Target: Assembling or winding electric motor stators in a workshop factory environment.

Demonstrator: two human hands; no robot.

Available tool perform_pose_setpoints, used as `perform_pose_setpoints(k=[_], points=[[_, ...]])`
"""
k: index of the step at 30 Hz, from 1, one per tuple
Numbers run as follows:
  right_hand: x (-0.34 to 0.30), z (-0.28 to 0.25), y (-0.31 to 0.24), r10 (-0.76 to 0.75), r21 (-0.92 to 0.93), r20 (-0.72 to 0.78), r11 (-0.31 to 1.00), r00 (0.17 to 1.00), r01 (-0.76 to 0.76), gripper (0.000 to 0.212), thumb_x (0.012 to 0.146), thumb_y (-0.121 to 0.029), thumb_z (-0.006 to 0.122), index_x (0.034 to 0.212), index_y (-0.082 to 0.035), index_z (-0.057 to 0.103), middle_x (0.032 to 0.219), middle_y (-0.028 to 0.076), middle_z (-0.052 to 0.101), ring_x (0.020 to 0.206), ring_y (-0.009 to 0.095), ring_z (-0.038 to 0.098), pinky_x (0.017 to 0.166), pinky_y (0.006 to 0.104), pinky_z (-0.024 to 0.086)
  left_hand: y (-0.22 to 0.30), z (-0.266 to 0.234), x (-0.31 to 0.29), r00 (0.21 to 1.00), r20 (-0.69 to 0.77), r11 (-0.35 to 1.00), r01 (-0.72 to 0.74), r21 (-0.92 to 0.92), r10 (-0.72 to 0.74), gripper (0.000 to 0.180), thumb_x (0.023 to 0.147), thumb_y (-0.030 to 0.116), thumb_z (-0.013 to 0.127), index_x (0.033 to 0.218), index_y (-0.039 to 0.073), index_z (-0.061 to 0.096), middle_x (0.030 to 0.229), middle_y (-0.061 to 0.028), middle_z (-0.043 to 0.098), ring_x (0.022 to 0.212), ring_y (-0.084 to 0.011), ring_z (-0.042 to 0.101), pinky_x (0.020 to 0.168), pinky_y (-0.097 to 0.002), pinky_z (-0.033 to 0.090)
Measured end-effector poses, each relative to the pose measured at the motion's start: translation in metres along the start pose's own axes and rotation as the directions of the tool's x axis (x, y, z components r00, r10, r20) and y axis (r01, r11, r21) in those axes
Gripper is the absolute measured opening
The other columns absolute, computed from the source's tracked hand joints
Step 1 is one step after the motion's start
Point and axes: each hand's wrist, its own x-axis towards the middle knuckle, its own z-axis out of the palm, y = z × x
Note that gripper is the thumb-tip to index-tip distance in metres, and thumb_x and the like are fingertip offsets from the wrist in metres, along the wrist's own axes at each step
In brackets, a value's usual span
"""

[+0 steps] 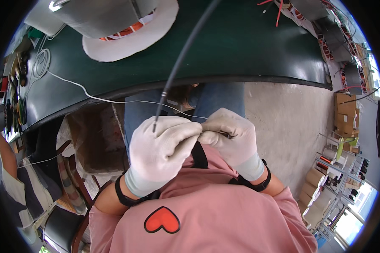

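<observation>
Several tools [17,86] crowd the far left end of the green table [240,55], and below them a co-worker's bare arm [5,149] shows at the rim of your view. Just right of the tools lies a loose coil [41,63] of white wire [124,102], which runs over the table's near edge and above your knees [223,99] to your fingers. Farther back stands a grey cylinder [103,21] with a white ring [112,52] around its base; under the table a brown box [99,135] sits left of your legs. Your left hand [164,143], gloved in white, is curled into a pinch (its fingertips hide whatever is between them, so whether it grips the wire cannot be told). A slender dark rod [183,52] slants down in front of that glove. Your right hand [232,137], gloved too, pinches the wire between thumb and forefinger, right against the left fingertips. Beyond it come the bare floor [291,118], more grey cylinders [331,38], brown cartons [345,116] and a metal rack [346,177].
</observation>
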Motion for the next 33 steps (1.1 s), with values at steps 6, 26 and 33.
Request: perform_pose_setpoints(k=[6, 26, 33], points=[[-0.007, -0.008, -0.003, 0.345, 0.063, 0.113, 0.933, 0.932, -0.353, 0.012, 0.095, -0.008, 0.069, 0.100, 0.003, 0.070, 0.094, 0.006, 0.073, 0.083, 0.011, 0.064, 0.076, 0.0262, 0.053, 0.001, -0.009, 0.001, 0.787, 0.183, 0.372, 0.465, -0.803, -0.589, 0.009, 0.101, 0.003, 0.051, 0.102, 0.000, 0.060, 0.116, -0.0110, 0.067, 0.110, -0.0176, 0.063, 0.100, -0.0325, 0.048], [0.004, -0.004, -0.009, 0.400, 0.024, 0.192, 0.911, 0.896, -0.412, 0.017, 0.099, -0.011, 0.064, 0.111, 0.001, 0.064, 0.082, 0.006, 0.070, 0.073, 0.008, 0.063, 0.066, 0.0255, 0.050, -0.019, -0.025, 0.004, 0.803, 0.318, -0.283, 0.194, -0.939, -0.504, 0.012, 0.095, 0.006, 0.063, 0.105, 0.003, 0.057, 0.102, -0.0116, 0.066, 0.081, -0.0131, 0.060, 0.097, -0.0391, 0.052], [0.008, -0.008, -0.006, 0.126, 0.838, 0.503, 0.171, 0.855, -0.518, 0.023, 0.101, -0.015, 0.063, 0.122, -0.006, 0.060, 0.130, 0.020, 0.067, 0.101, 0.024, 0.072, 0.081, 0.0379, 0.057, -0.010, 0.005, -0.008, 0.797, 0.584, 0.658, 0.523, -0.542, -0.153, 0.042, 0.093, 0.023, 0.073, 0.123, 0.000, 0.055, 0.098, -0.0059, 0.066, 0.075, -0.0155, 0.057, 0.071, -0.0283, 0.049]])
